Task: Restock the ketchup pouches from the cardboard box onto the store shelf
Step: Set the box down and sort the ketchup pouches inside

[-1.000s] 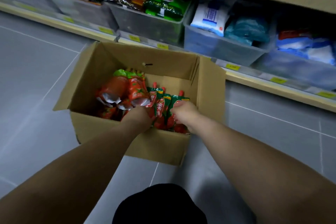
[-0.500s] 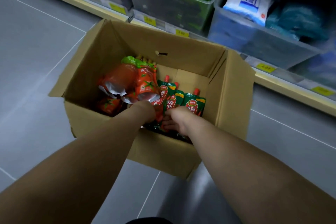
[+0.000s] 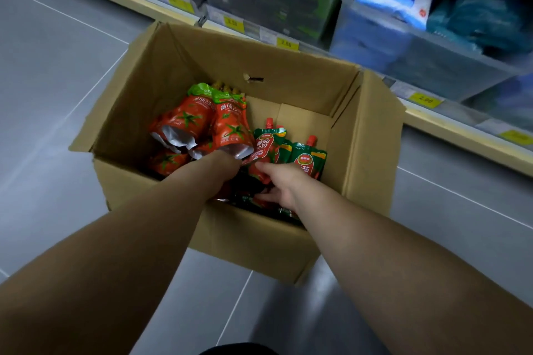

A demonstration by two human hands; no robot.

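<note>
Head view: the open cardboard box [image 3: 161,86] sits at frame centre, below the store shelf [image 3: 461,137] running across the top. The right grip [image 3: 284,184] pinches the green ketchup pouches [image 3: 307,158] at the box's lower right. The left grip [image 3: 223,163] is buried under the red pouches [image 3: 230,127], so I cannot tell its state. It seems best to gather the pouches by their bodies, not their spouts, and lift them clear of the near wall.

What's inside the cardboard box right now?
Red ketchup pouches on the left, green spouted pouches on the right, bare box floor behind them. Left hand and right hand reach in; most of their fingers and anything underneath are covered.
</note>
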